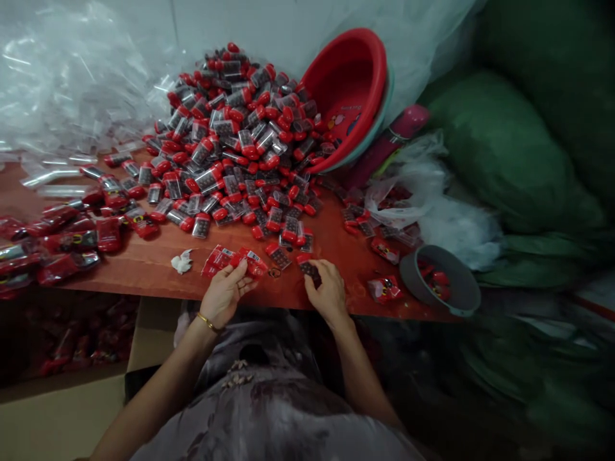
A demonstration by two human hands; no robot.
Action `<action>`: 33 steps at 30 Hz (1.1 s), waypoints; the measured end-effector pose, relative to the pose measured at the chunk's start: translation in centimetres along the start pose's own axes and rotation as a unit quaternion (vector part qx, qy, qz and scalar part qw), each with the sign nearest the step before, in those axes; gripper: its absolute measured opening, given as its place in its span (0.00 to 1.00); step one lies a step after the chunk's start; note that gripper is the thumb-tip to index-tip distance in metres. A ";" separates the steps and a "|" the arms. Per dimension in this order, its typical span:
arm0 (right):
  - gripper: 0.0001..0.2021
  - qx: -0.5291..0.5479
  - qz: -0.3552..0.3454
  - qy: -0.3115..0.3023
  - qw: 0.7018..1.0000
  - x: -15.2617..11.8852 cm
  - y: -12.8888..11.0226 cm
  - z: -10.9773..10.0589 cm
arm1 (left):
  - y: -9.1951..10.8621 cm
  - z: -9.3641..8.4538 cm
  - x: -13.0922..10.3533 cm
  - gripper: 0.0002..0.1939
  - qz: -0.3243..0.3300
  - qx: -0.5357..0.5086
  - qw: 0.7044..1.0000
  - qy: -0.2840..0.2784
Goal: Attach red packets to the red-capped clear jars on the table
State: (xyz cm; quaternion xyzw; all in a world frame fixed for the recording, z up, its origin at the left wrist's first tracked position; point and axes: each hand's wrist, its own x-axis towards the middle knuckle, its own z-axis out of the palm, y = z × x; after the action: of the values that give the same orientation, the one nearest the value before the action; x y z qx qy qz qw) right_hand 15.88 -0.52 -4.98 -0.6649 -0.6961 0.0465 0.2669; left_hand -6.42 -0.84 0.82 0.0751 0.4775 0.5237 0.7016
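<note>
My left hand (225, 289), with a gold bangle at the wrist, pinches a red printed wrapper (252, 261) above the table's front edge. Another red wrapper (218, 259) lies just left of it. My right hand (329, 288) is closed on a small clear container with a red cap (307, 267) and dark contents. Between my hands, a similar container (278, 256) rests on the table. Behind them rises a large pile of these red-capped containers (240, 141).
A red basin (379, 70) leans tilted against the pile. At right stand a grey bowl (446, 301) holding red pieces and a red packet (384, 289). Filled red packets (67, 240) lie at left, with clear plastic (86, 70) behind. An open cardboard box (72, 410) sits below the table edge.
</note>
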 end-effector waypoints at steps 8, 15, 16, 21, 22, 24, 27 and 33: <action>0.15 -0.041 0.085 0.001 0.996 -0.3 0.4 0.3 | -0.2 0.6 -0.2 0.16 -0.026 0.019 0.999 -0.033; 0.14 0.342 0.102 -0.064 0.932 -1.9 -1.2 -2.8 | -0.5 0.7 -0.5 0.19 -0.012 0.049 0.998 -0.039; 0.12 0.367 0.096 -0.070 0.923 -2.4 -1.7 -3.4 | -0.5 0.8 -0.5 0.19 -0.010 0.055 0.998 -0.035; 0.08 0.360 0.011 -0.091 0.928 -3.6 -3.9 -4.4 | -0.7 0.9 -0.7 0.21 -0.023 0.087 0.995 -0.033; 0.08 0.350 0.003 -0.091 0.932 -3.6 -4.1 -4.3 | -0.7 0.8 -0.8 0.22 -0.024 0.096 0.994 -0.036; 0.07 0.337 0.006 -0.082 0.938 -3.5 -4.3 -3.9 | -0.8 0.7 -0.9 0.24 -0.017 0.115 0.993 -0.033; 0.08 0.347 0.028 -0.072 0.935 -3.4 -4.3 -3.5 | -0.6 0.6 -0.9 0.24 -0.005 0.123 0.992 -0.017; 0.10 0.443 0.093 -0.101 0.886 -3.8 -4.7 -3.9 | -0.2 0.5 -0.7 0.22 -0.026 0.091 0.995 -0.034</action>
State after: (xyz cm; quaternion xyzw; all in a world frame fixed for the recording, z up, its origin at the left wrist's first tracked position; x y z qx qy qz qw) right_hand 13.26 -5.77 -0.84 -0.5311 -0.5611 0.4418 0.4559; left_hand -5.93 -1.30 1.36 0.1439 0.5010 0.4566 0.7210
